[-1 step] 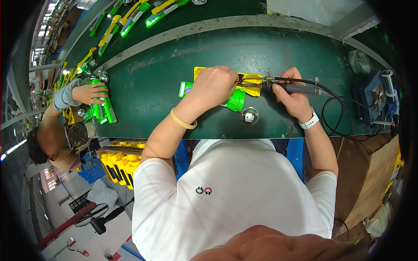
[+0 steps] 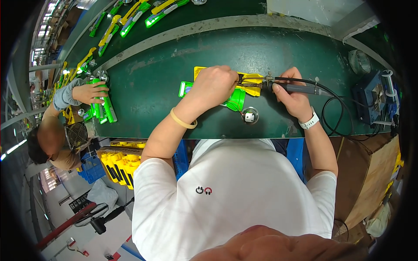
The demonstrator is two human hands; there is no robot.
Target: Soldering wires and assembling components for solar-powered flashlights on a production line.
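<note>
My right hand point(image 2: 294, 99) is closed round the grey handle of a soldering iron point(image 2: 307, 89), whose metal tip reaches left over a yellow plastic housing point(image 2: 253, 90). A thin black tube point(image 2: 291, 79) runs along the iron's upper side. My left hand point(image 2: 216, 86) lies across the housing, fingers pinched near the iron's tip; what they hold is hidden. Partly under that hand is a green plastic housing point(image 2: 235, 101) with thin wires. Just nearer to me sits a round clear lamp cup point(image 2: 250, 116) with a white block in it.
A blue soldering station point(image 2: 366, 98) with a solder spool point(image 2: 387, 83) stands right, black cables looping near it. At left a co-worker's hand point(image 2: 90, 92) touches green housings point(image 2: 104, 111). Yellow and green lamps point(image 2: 133, 19) lie beyond the ledge point(image 2: 209, 24). A box of yellow housings point(image 2: 118, 165) stands below.
</note>
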